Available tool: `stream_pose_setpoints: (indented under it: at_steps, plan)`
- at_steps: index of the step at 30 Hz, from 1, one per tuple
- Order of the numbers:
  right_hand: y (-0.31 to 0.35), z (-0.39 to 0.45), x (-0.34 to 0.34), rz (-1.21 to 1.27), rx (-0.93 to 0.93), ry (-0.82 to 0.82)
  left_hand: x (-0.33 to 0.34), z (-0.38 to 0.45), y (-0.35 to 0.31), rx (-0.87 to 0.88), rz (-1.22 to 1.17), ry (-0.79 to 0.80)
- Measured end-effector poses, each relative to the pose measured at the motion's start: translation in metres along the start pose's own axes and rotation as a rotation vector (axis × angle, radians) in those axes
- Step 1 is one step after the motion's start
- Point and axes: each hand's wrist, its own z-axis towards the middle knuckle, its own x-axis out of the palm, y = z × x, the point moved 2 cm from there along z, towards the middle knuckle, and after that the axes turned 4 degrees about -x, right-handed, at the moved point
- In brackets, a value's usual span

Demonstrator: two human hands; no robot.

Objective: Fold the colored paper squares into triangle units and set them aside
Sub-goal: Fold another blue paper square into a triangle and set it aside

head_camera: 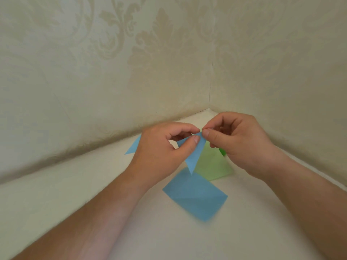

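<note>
Head view is showing both hands pinching one folded blue paper triangle (194, 152), left hand (161, 152) at 9 o'clock, right hand (242, 145) at 3. One creased blue square (195, 196), one green sheet (214, 166) and another blue piece (134, 146) are lying on the white tabletop (75, 194), which is sitting in a corner of damask-papered walls (131, 62).

Soft, even, dim-warm light fills the scene, casting faint shadows under the blue paper square (195, 196). Its near corner blurs. Wide-angle bending curves the edges.
</note>
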Motion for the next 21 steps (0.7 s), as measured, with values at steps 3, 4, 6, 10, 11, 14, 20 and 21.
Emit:
stream_pose_setpoints:
  at_steps: [3, 4, 6, 10, 11, 14, 20, 21]
  plan:
    - [-0.001, 0.001, 0.002, 0.016, 0.005, -0.035, -0.001, 0.004, 0.002, -0.030, -0.070, -0.008]
    - [-0.002, 0.001, 0.002, 0.015, 0.001, -0.041, -0.002, 0.005, 0.003, -0.051, -0.089, -0.016]
    - [-0.001, 0.000, 0.004, 0.015, -0.006, -0.044, -0.003, 0.008, 0.003, -0.089, -0.114, -0.030]
    - [-0.001, 0.002, 0.002, 0.049, -0.003, -0.100, -0.006, 0.011, 0.006, -0.160, -0.150, -0.065]
    - [-0.001, 0.002, 0.000, 0.058, -0.003, -0.122, -0.008, 0.012, 0.008, -0.178, -0.149, -0.067]
    - [-0.001, 0.004, -0.004, 0.077, 0.010, -0.171, -0.013, 0.015, 0.013, -0.227, -0.150, -0.055]
    - [-0.002, 0.007, -0.009, 0.118, 0.039, -0.208, -0.012, 0.017, 0.019, -0.247, -0.314, -0.112]
    - [-0.003, 0.007, -0.008, 0.109, 0.047, -0.191, -0.010, 0.016, 0.017, -0.240, -0.340, -0.083]
